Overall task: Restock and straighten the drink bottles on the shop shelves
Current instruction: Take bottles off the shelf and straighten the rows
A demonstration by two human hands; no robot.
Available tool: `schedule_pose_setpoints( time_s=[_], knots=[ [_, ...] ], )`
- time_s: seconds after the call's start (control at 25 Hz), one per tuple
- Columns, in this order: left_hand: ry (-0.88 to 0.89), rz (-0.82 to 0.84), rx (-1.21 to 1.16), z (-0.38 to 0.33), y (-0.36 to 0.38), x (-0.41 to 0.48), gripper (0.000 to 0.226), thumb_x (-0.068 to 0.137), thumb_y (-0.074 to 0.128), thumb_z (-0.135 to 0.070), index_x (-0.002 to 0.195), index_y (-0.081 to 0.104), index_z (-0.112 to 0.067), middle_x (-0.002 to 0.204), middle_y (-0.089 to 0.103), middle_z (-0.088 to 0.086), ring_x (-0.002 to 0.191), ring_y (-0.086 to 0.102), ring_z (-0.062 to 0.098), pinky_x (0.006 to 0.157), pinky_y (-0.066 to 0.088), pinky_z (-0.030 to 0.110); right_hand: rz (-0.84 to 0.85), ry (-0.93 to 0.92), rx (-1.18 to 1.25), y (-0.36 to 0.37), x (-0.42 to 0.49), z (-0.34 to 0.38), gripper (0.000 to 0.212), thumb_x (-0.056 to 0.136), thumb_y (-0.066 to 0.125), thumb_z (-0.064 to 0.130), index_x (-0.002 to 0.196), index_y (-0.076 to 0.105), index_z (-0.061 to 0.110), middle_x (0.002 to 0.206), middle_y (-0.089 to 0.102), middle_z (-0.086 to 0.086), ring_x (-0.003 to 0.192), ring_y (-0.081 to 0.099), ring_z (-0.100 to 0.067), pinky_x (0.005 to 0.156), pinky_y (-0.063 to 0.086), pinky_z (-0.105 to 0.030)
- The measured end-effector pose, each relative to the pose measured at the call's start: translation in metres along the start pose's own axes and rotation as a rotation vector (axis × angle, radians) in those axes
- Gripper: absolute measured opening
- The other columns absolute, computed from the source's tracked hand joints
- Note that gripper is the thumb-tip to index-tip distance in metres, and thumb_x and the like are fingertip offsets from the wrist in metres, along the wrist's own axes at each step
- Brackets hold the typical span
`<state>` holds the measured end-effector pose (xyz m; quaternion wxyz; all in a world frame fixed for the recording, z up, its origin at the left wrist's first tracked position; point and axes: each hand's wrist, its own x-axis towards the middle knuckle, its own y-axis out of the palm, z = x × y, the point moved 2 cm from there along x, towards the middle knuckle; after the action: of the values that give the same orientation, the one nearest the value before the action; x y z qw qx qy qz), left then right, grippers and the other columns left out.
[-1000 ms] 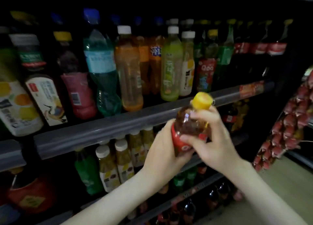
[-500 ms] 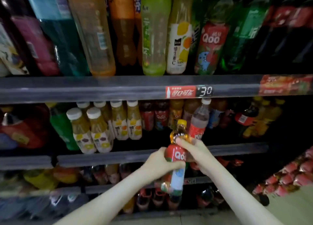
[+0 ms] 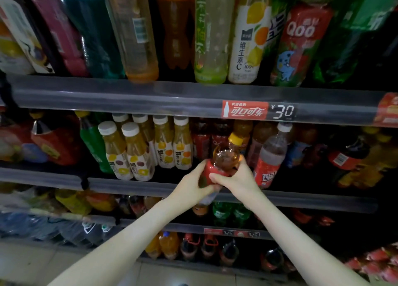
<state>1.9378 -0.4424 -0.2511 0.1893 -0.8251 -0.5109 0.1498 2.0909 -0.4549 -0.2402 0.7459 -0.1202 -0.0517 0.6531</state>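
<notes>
Clear plastic bottle w/ yellow cap, amber drink & red label (image 3: 226,158) is straight below the red price tag (image 3: 245,111), cap tipped right. Left hand (image 3: 191,184) & right hand (image 3: 237,180) both clasp its label, one per side. Grey shelf rail (image 3: 129,186) sits just under the hands, w/ packed bottle rows behind.

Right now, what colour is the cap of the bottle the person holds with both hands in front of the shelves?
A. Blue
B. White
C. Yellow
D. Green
C: the bottle, gripped by the left hand and the right hand, is topped by a cap that is plainly yellow.
</notes>
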Motion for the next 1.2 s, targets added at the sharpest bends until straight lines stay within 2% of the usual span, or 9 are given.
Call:
schedule_pose_setpoints(
  time_s=[0.12, 0.2, 0.4, 0.56, 0.76, 0.84, 1.0, 1.08, 1.2],
  knots=[
    [0.161, -0.118, 0.433, 0.009, -0.012, 0.004, 0.073, 0.093, 0.054, -0.041, 0.152, 0.012, -0.028, 0.155, 0.024, 0.001, 0.14, 0.024, 0.017, 0.113, 0.027, 0.03, -0.155, -0.19, -0.074, 0.005, 0.007, 0.007, 0.074, 0.066, 0.086, 0.018, 0.124, 0.041, 0.025, 0.109, 0.056, 0.018, 0.096, 0.054, 0.008, 0.079, 0.041, -0.003],
    [0.137, -0.139, 0.681, 0.02, -0.02, 0.006, 0.071, 0.096, 0.049, -0.04, 0.152, 0.006, -0.025, 0.159, 0.008, 0.007, 0.145, 0.008, 0.024, 0.116, 0.016, 0.035, -0.225, -0.231, -0.134, 0.01, 0.016, 0.006, 0.077, 0.069, 0.085, 0.02, 0.13, 0.039, 0.022, 0.116, 0.055, 0.011, 0.104, 0.052, 0.0, 0.087, 0.039, -0.009],
    [-0.072, 0.13, 0.722, 0.038, -0.037, 0.016, 0.073, 0.097, 0.049, -0.034, 0.152, 0.001, -0.025, 0.159, -0.013, 0.007, 0.146, -0.006, 0.029, 0.115, 0.026, 0.039, -0.28, -0.175, -0.212, 0.016, 0.049, -0.009, 0.078, 0.074, 0.08, 0.02, 0.136, 0.034, 0.016, 0.132, 0.052, -0.005, 0.122, 0.052, -0.023, 0.095, 0.041, -0.027],
    [0.002, 0.095, 0.8, 0.024, -0.045, 0.012, 0.064, 0.097, 0.048, -0.035, 0.15, 0.015, -0.022, 0.16, -0.001, 0.005, 0.144, 0.013, 0.029, 0.107, 0.038, 0.04, -0.175, -0.079, -0.256, 0.012, 0.07, -0.001, 0.085, 0.076, 0.079, 0.016, 0.141, 0.024, 0.01, 0.143, 0.042, -0.009, 0.131, 0.042, -0.025, 0.099, 0.035, -0.027],
    [0.327, -0.139, 0.772, -0.023, -0.069, 0.0, 0.043, 0.098, 0.045, -0.03, 0.139, 0.042, -0.017, 0.135, 0.049, 0.005, 0.115, 0.054, 0.023, 0.08, 0.05, 0.03, -0.208, -0.014, -0.48, 0.011, 0.05, 0.019, 0.085, 0.083, 0.071, 0.024, 0.147, 0.015, 0.012, 0.148, 0.03, -0.011, 0.134, 0.036, -0.027, 0.104, 0.036, -0.034],
    [0.592, -0.302, 0.725, -0.046, -0.082, -0.012, 0.032, 0.095, 0.048, -0.022, 0.124, 0.058, -0.012, 0.114, 0.062, 0.004, 0.096, 0.063, 0.018, 0.07, 0.049, 0.021, -0.256, -0.151, -0.723, 0.014, 0.016, 0.043, 0.075, 0.089, 0.062, 0.03, 0.148, 0.018, 0.011, 0.143, 0.034, -0.011, 0.131, 0.038, -0.026, 0.101, 0.039, -0.033],
    [0.98, -0.638, 0.657, -0.1, -0.115, -0.023, 0.023, 0.091, 0.054, -0.007, 0.109, 0.067, -0.002, 0.108, 0.067, 0.01, 0.1, 0.062, 0.018, 0.086, 0.049, 0.022, -0.206, -0.686, -0.66, 0.021, -0.041, 0.134, 0.043, 0.093, 0.056, 0.024, 0.134, 0.046, 0.014, 0.123, 0.051, 0.003, 0.113, 0.051, -0.011, 0.091, 0.046, -0.022],
    [0.972, -0.747, 0.617, -0.13, -0.132, -0.017, 0.026, 0.09, 0.056, -0.005, 0.114, 0.064, -0.001, 0.112, 0.064, 0.012, 0.105, 0.059, 0.02, 0.091, 0.047, 0.023, -0.402, -0.966, -0.66, 0.009, -0.038, 0.178, 0.044, 0.091, 0.058, 0.018, 0.132, 0.047, 0.007, 0.122, 0.054, -0.006, 0.113, 0.052, -0.015, 0.096, 0.045, -0.024],
    [0.816, -0.765, 0.515, -0.169, -0.147, 0.002, 0.046, 0.093, 0.056, -0.012, 0.138, 0.047, -0.013, 0.125, 0.054, 0.009, 0.115, 0.051, 0.018, 0.096, 0.039, 0.017, -0.635, -1.055, -0.634, -0.013, -0.008, 0.224, 0.057, 0.087, 0.063, 0.01, 0.137, 0.036, 0.007, 0.127, 0.048, -0.015, 0.12, 0.044, -0.023, 0.103, 0.039, -0.032]
  ],
)
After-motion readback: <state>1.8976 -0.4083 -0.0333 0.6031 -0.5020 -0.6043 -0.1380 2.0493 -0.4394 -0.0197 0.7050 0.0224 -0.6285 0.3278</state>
